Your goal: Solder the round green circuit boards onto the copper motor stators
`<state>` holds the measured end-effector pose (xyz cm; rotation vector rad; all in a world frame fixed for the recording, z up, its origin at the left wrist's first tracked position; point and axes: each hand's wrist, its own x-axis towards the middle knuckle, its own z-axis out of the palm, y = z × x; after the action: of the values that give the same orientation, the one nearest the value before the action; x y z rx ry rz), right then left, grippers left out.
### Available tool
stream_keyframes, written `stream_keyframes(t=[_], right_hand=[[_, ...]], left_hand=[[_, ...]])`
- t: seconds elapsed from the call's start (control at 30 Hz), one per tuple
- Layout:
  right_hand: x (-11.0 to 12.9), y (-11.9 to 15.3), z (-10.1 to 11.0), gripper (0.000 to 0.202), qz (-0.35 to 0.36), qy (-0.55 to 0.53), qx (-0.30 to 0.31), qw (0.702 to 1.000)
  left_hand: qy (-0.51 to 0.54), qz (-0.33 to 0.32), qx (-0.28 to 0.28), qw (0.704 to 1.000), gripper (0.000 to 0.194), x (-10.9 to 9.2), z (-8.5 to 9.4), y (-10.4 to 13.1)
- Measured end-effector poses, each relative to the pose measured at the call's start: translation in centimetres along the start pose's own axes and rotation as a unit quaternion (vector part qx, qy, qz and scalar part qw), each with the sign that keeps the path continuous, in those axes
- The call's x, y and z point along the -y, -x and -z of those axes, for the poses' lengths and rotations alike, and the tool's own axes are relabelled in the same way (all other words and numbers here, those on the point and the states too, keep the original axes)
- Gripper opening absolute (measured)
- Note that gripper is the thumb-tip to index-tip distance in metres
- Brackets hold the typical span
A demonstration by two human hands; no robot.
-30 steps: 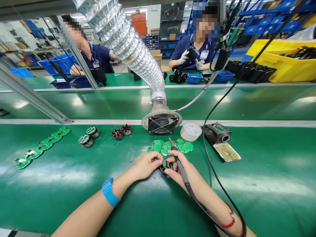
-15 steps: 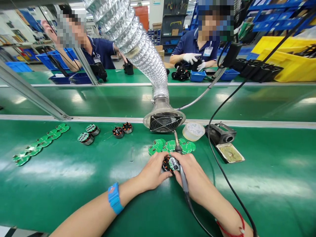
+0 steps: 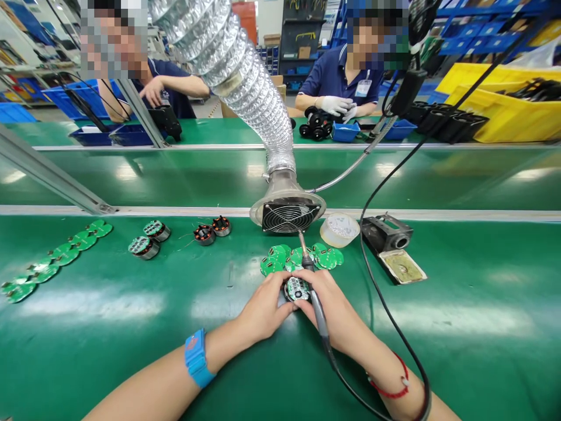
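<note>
Between my hands a round green circuit board (image 3: 297, 288) lies on top of a motor coil, which it mostly covers. My left hand (image 3: 266, 304) grips the left side of this motor with thumb and fingers. My right hand (image 3: 328, 304) holds the right side, fingertips on the board's edge. A soldering iron (image 3: 318, 310) rests across my right hand, its tip pointing away toward the fan. Just beyond my fingers lie several loose green boards (image 3: 278, 257). To the left are two bare coils (image 3: 204, 234) and two motors topped with boards (image 3: 144, 247).
A fume-extractor fan (image 3: 290, 218) hangs ahead, with a tape roll (image 3: 339, 229) beside it. Right of that is an iron stand (image 3: 388, 232) with a sponge tray (image 3: 402, 267). A row of boards (image 3: 65, 254) lies far left. A black cable crosses the right side. Two people sit opposite.
The board has moved left from my right fingers onto the coil and now covers it. The view has shifted slightly. Across the bench, one person's arm has drawn back from a black part.
</note>
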<state>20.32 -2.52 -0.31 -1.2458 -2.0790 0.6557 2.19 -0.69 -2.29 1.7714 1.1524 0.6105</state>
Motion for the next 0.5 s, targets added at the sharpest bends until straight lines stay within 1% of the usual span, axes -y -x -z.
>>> stream_keyframes(t=[0.1, 0.27, 0.37, 0.5], right_hand=[[-0.14, 0.11, -0.53, 0.043, -0.018, -0.014, -0.02, 1.0], [0.18, 0.09, -1.05, 0.039, 0.001, 0.0, -0.037, 0.999], [0.39, 0.02, -0.83, 0.041, 0.01, 0.011, -0.034, 0.999], [0.57, -0.07, -0.33, 0.044, 0.012, 0.021, -0.014, 1.0]], left_hand=[[0.011, 0.011, -0.008, 1.0, 0.048, -0.07, 0.05, 0.06], [0.005, 0.006, -0.024, 1.0, 0.047, -0.16, 0.07, 0.33], [0.001, 0.007, -0.029, 1.0, 0.047, -0.15, 0.01, 0.36], [-0.008, 0.006, -0.029, 1.0, 0.05, -0.01, -0.13, 0.26]])
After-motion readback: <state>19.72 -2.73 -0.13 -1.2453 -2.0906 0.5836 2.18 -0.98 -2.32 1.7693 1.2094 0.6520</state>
